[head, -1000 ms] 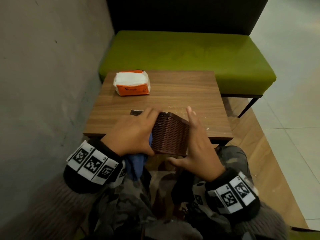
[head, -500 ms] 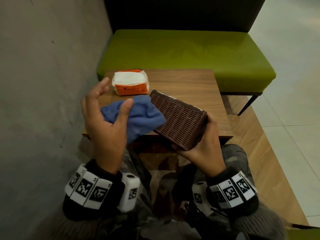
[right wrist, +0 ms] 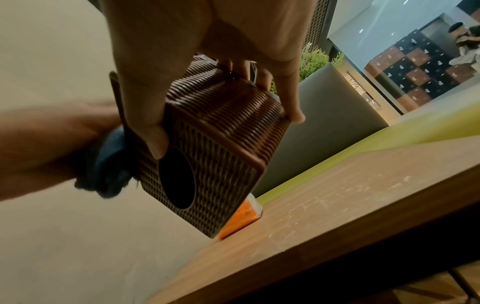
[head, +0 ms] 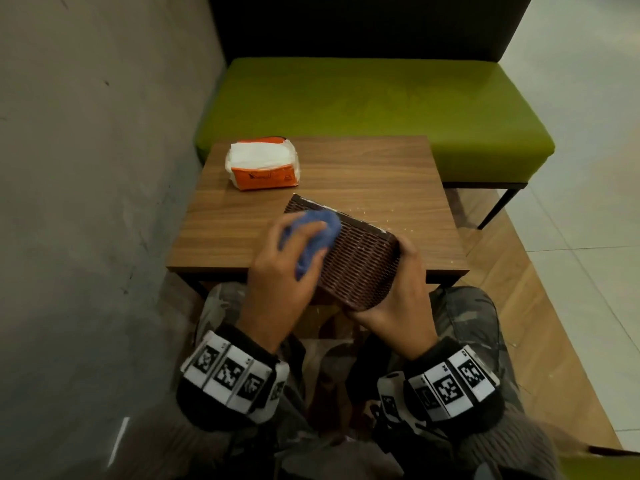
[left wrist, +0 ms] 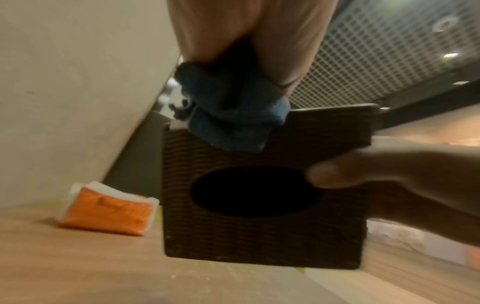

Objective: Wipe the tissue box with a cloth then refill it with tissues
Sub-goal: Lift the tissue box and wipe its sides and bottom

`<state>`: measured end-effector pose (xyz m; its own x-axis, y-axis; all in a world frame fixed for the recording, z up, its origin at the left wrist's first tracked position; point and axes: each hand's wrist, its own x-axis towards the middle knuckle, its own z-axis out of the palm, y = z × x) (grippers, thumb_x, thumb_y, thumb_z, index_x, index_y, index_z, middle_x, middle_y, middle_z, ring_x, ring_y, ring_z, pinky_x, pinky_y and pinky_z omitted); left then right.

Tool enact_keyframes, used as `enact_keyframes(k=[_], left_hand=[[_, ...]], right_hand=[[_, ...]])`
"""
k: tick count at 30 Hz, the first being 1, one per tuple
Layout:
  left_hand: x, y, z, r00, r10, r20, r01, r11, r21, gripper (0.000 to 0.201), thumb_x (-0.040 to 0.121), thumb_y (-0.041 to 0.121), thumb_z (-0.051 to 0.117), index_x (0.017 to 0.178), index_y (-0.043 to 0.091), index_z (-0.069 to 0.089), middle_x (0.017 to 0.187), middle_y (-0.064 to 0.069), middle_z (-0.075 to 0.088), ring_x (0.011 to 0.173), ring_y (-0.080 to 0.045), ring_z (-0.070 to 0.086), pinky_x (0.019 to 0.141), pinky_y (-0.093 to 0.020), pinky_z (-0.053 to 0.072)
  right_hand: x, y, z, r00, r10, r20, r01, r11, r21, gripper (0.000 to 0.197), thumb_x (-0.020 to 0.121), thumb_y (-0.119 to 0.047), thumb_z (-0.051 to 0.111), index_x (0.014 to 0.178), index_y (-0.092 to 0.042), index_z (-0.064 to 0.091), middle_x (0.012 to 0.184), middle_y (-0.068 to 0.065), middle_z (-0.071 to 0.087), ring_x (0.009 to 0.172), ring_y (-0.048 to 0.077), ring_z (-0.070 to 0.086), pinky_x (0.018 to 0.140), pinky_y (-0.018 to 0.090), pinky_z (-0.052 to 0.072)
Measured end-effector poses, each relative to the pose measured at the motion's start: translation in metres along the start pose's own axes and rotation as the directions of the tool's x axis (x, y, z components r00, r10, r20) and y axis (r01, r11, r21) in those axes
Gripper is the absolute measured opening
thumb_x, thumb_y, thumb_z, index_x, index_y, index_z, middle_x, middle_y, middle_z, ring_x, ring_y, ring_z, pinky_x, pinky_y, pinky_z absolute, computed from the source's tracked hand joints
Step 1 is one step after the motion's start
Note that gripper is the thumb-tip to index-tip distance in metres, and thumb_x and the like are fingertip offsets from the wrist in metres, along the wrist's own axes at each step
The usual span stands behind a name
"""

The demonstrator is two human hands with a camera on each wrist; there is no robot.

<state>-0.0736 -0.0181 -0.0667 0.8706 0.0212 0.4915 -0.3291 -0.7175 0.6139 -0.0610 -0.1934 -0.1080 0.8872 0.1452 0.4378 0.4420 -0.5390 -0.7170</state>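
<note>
Above the table's near edge: one brown woven tissue box is held off the wooden table, tilted, between two hands.
Tissue box opening: one oval hole on the face turned toward the person; it reads plain black inside, and I cannot tell whether anything lies within.
Right hand: the right hand grips the box's right end, thumb curled onto the holed face at the oval's rim, the other fingers wrapped over the far side.
Left hand: the left hand has its fingers curled round one bunched blue cloth and presses it on the box's upper left part.
Tissue pack: one orange and white tissue pack lies flat on the table's far left corner, well apart from the box; white tissue shows through its top.
Hidden or unclear: the left-wrist view is blurred, so the box's weave is smeared there; the box covers most of the pack in the right-wrist view; the cloth's lower folds sit under the palm in the head view.
Table surface: pale specks lie scattered on the wood beside the box, too small to name.
Surroundings: one green bench stands beyond the table, a grey wall on the left.
Count: two hands, one box, one cloth, one pack.
</note>
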Motion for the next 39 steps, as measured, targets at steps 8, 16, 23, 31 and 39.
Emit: enact_keyframes(k=[8, 16, 23, 31, 39], left_hand=[[0.009, 0.018, -0.005, 0.997, 0.057, 0.058, -0.060, 0.997, 0.053, 0.032, 0.084, 0.025, 0.055, 0.113, 0.015, 0.065, 0.109, -0.009, 0.051, 0.101, -0.020, 0.050, 0.084, -0.030, 0.048], [0.024, 0.004, -0.010, 0.997, -0.064, 0.040, 0.060, 0.994, 0.089, 0.025, 0.085, 0.021, 0.060, 0.109, 0.016, 0.066, 0.103, -0.004, 0.045, 0.099, -0.021, 0.049, 0.084, -0.036, 0.049], [0.006, 0.026, 0.006, 0.994, 0.097, 0.052, -0.099, 0.994, 0.039, 0.031, 0.086, 0.026, 0.058, 0.113, 0.012, 0.065, 0.106, -0.007, 0.048, 0.098, -0.018, 0.049, 0.082, -0.025, 0.045], [0.005, 0.034, 0.006, 0.998, 0.050, 0.026, -0.049, 0.998, -0.050, 0.030, 0.085, 0.026, 0.060, 0.112, 0.013, 0.066, 0.103, -0.004, 0.047, 0.095, -0.018, 0.051, 0.081, -0.026, 0.046], [0.021, 0.037, 0.001, 0.995, 0.096, 0.003, -0.096, 0.994, -0.052, 0.028, 0.085, 0.025, 0.062, 0.110, 0.015, 0.067, 0.103, -0.006, 0.047, 0.098, -0.020, 0.051, 0.083, -0.032, 0.048]], right_hand=[[0.002, 0.002, -0.004, 1.000, -0.007, 0.024, 0.007, 1.000, 0.004, 0.099, 0.058, -0.052, 0.075, 0.134, -0.005, 0.034, 0.125, -0.004, 0.038, 0.116, 0.009, 0.040, 0.099, 0.006, 0.026], [0.002, 0.004, -0.009, 0.999, -0.040, 0.018, 0.040, 0.999, -0.005, 0.098, 0.060, -0.054, 0.074, 0.134, -0.007, 0.033, 0.125, -0.005, 0.037, 0.116, 0.009, 0.040, 0.101, 0.008, 0.026], [0.009, 0.003, -0.013, 0.998, -0.057, 0.031, 0.057, 0.998, -0.002, 0.097, 0.059, -0.053, 0.076, 0.134, -0.009, 0.033, 0.125, -0.006, 0.038, 0.116, 0.013, 0.044, 0.099, 0.026, 0.038], [0.003, 0.003, -0.006, 0.997, -0.064, 0.048, 0.066, 0.997, -0.039, 0.095, 0.062, -0.042, 0.083, 0.135, -0.006, 0.033, 0.127, 0.008, 0.046, 0.116, 0.018, 0.046, 0.100, 0.024, 0.036], [0.005, -0.002, -0.008, 0.993, -0.107, 0.058, 0.109, 0.994, -0.027, 0.096, 0.063, -0.049, 0.077, 0.135, -0.006, 0.032, 0.129, 0.009, 0.046, 0.117, 0.022, 0.047, 0.101, 0.027, 0.036]])
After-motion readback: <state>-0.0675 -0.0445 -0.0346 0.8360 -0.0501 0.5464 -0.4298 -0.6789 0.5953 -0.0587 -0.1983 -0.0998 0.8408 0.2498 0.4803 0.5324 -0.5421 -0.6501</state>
